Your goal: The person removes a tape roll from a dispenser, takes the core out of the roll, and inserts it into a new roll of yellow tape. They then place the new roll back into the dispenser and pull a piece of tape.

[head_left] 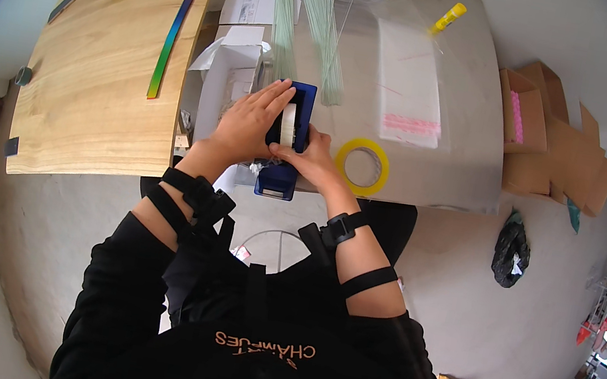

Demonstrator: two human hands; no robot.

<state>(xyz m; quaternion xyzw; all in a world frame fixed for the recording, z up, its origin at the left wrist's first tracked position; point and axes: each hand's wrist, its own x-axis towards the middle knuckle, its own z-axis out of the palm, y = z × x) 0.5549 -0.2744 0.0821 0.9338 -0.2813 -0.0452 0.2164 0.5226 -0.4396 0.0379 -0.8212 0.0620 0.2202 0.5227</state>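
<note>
A blue tape dispenser (304,95) sits near the front edge of the grey table, with a roll of whitish tape (288,127) in it. My left hand (252,120) lies over its left side, fingers together and reaching across toward the roll. From the right, my right hand (315,161) grips the dispenser, its thumb pointing left below the roll. The two hands nearly meet there, and the palms hide part of the dispenser. Just right of my right hand lies a wide yellow-rimmed roll of clear tape (379,170). An open white box (227,79) stands left of my left hand.
Beyond the dispenser lie two bundles of thin pale-green sticks (323,35). Clear plastic bags (410,70) and a yellow glue stick (449,19) lie farther right. A wooden table (106,65) with a rainbow strip (176,37) adjoins at left. Cardboard boxes (551,164) stand at right.
</note>
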